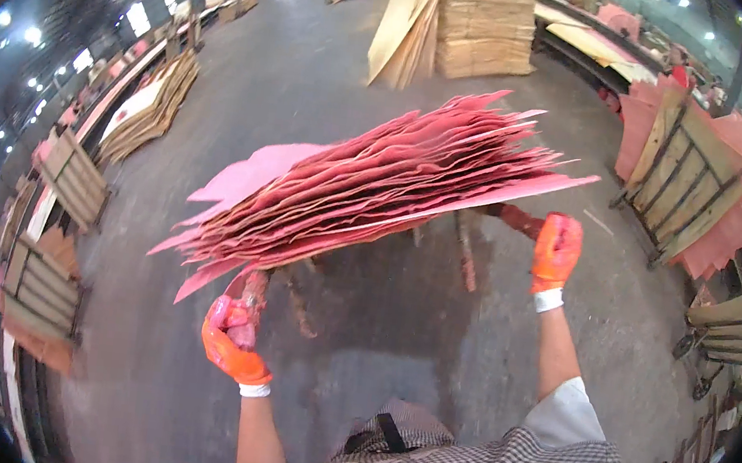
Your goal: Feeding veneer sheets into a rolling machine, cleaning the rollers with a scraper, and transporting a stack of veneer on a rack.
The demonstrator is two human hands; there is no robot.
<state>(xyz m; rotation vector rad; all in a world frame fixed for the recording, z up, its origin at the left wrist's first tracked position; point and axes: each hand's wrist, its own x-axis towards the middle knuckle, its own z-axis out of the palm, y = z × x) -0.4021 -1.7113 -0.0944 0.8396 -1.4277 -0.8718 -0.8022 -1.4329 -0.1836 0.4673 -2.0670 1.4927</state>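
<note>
A thick, uneven stack of red-coated thin wood sheets (pixel 377 173) lies in front of me, tilted up toward the right. It rests on a cart whose two handles stick out toward me. My left hand (pixel 235 337), in an orange glove, is closed around the left cart handle (pixel 254 293), which is crusted with pink residue. Around the end of the right cart handle (pixel 519 220) my right hand (pixel 557 249) is closed, gloved in the same orange. Legs of the cart (pixel 465 259) show below the stack; the rest of its frame is hidden beneath the sheets.
Grey concrete floor (pixel 289 60) stretches ahead. Beyond the load stands a tall pile of pale wood sheets (pixel 487 31). Slatted carts, one a cart with red sheets (pixel 684 179), line the right side. Upright slatted carts (pixel 74 178) and long benches run along the left.
</note>
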